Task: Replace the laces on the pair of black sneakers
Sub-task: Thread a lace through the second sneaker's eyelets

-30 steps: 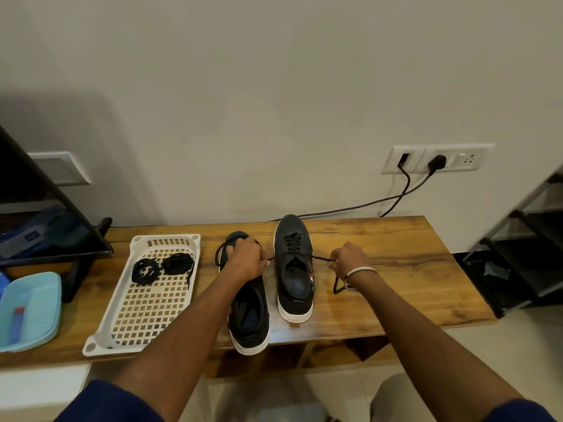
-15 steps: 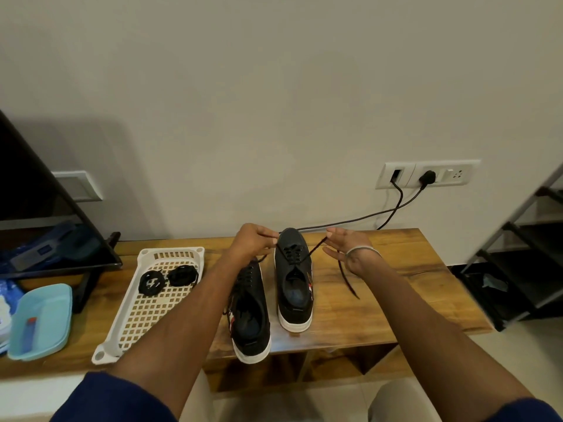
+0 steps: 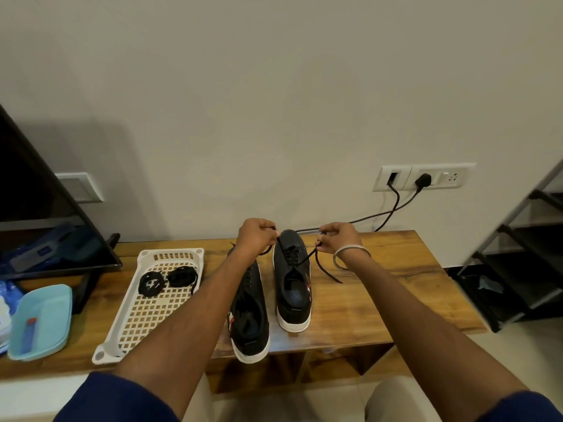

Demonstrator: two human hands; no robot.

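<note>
Two black sneakers with white soles stand side by side on the wooden bench [image 3: 380, 287]. The right sneaker [image 3: 292, 281] is laced with a black lace [image 3: 323, 268] whose two ends are pulled up and apart. My left hand [image 3: 256, 236] pinches one end above the toe of the left sneaker [image 3: 248, 312]. My right hand [image 3: 338, 239] pinches the other end just right of the right sneaker's toe; the loose tail hangs down to the bench. My left forearm hides part of the left sneaker. Two coiled black laces [image 3: 166, 280] lie in a white perforated tray [image 3: 146, 324].
A teal lidded box [image 3: 41, 321] sits at the bench's left end beside a black stand [image 3: 85, 263]. Wall sockets [image 3: 423, 178] with two black cables are behind the bench. A dark shelf rack [image 3: 524, 257] stands at the right.
Both hands have risen from beside the sneakers toward the toe end, drawing the lace ends upward and taut. The camera has tilted up slightly.
</note>
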